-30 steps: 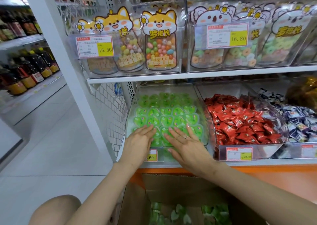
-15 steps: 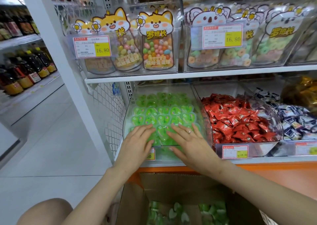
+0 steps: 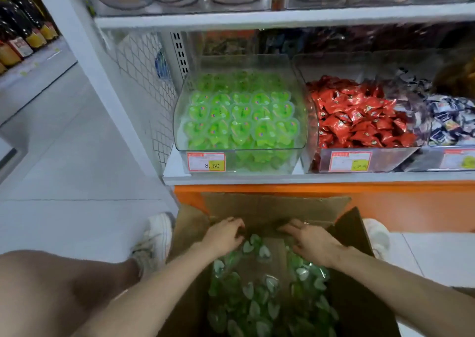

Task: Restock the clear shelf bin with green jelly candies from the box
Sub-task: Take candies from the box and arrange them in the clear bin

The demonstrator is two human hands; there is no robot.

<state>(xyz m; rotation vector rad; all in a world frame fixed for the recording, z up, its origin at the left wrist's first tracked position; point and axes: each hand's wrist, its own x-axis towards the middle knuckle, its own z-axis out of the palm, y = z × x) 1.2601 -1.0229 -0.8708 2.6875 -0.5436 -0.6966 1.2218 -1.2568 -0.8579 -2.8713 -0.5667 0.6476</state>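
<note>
**Digging in the box while the bin's looking pretty full already**

Both hands are reaching down at the far edge of the box (image 3: pixel 354 233), with the left hand (image 3: pixel 223 236) toward its far-left corner and the right hand (image 3: pixel 308 241) toward the far-right. Fingers on both are curling down and inward. I can't tell if they're actually gripping anything.

The green jelly candies (image 3: pixel 257 308) are lying loose just under and nearer than the hands.

The clear shelf bin (image 3: pixel 239 64) is sitting at the left end of the shelf (image 3: pixel 282 178) above, and it's heaping up near its front lip. My worry is a big two-handed scoop sliding off that pile, or spilling into the red candies (image 3: pixel 359 115) next door.
</note>
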